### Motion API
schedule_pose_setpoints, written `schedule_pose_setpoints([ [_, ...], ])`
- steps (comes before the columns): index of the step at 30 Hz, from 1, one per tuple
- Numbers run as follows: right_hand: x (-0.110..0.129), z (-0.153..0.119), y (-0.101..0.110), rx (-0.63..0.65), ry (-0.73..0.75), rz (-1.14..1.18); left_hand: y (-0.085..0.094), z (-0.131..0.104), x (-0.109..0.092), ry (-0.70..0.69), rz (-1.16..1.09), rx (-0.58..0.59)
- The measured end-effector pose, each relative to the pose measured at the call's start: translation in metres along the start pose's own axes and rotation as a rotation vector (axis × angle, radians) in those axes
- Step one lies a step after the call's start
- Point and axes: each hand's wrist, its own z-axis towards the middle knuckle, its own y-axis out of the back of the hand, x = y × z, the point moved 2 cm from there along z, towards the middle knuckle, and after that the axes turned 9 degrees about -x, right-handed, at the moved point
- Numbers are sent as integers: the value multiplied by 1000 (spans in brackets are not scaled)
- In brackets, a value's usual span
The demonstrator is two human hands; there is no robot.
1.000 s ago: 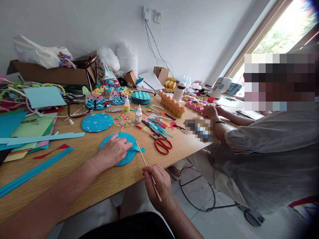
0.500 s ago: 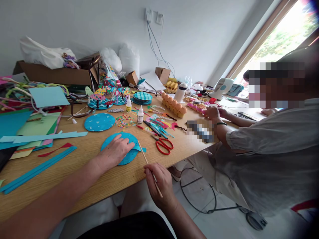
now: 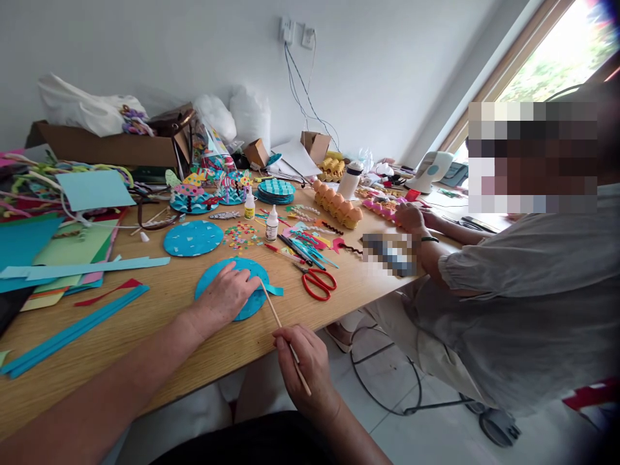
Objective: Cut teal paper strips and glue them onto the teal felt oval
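My left hand [image 3: 227, 294] lies palm down on a blue round disc [image 3: 250, 308] near the table's front edge, fingers extended across its top. A short blue paper strip [image 3: 276, 291] sticks out past the disc's right side. In my right hand [image 3: 306, 365] a thin wooden stick [image 3: 272, 309] is pinched between thumb and fingers. Its far tip reaches the strip beside my left fingertips; whether it touches is unclear. Red-handled scissors [image 3: 318, 283] lie to the right of the disc. Behind it are another blue disc [image 3: 194, 238] and a small white glue bottle [image 3: 272, 225].
Colourful confetti [image 3: 241, 237], a second glue bottle [image 3: 249, 205] and orange egg cartons [image 3: 338, 205] stand farther back. Blue strips [image 3: 82, 329] and coloured paper sheets [image 3: 68, 248] cover the left side. A person in a grey shirt [image 3: 513, 278] works at the right.
My right hand has shifted slightly left and down, bringing the stick's tip left toward my left fingers. My left hand stays on the disc.
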Motion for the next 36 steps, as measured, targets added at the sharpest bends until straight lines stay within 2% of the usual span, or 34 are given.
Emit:
schedule_pose_setpoints([
  [4, -11, 11, 5, -11, -37, -44, 5, -2, 5, 21, -67, 33],
  [7, -25, 23, 4, 24, -36, -127, 12, -3, 16, 28, -156, 17],
  [13, -45, 44, -7, 218, -14, -330, 17, -7, 39, -8, -297, 41],
  [18, -44, 55, -15, 404, 5, -462, 15, -8, 34, -33, -319, 61],
  [23, -40, 60, -23, 491, 90, -586, 4, -3, 26, -58, -308, 52],
  [28, -39, 63, -31, 533, 124, -662, -5, 4, 22, -94, -251, 62],
  [36, -40, 66, -32, 538, 97, -677, 0, 6, 17, -86, -228, 51],
])
